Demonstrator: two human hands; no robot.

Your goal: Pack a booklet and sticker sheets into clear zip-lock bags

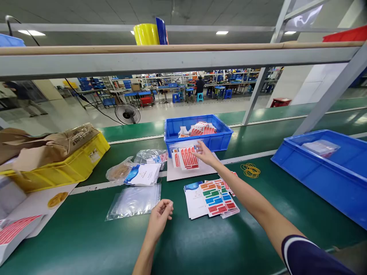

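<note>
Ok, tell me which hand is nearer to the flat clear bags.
Left. The left hand is at the near right corner of the flat clear bags; the right hand is farther off, by the red-and-white cards before the blue bin.

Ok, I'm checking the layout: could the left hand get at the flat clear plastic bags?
Probably yes: the left hand is right beside the flat bags, with nothing seen between them.

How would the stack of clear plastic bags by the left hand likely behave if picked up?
The clear bags look thin and creased, so probably floppy. Their glossy, see-through film suggests they are light and might slide apart.
</note>
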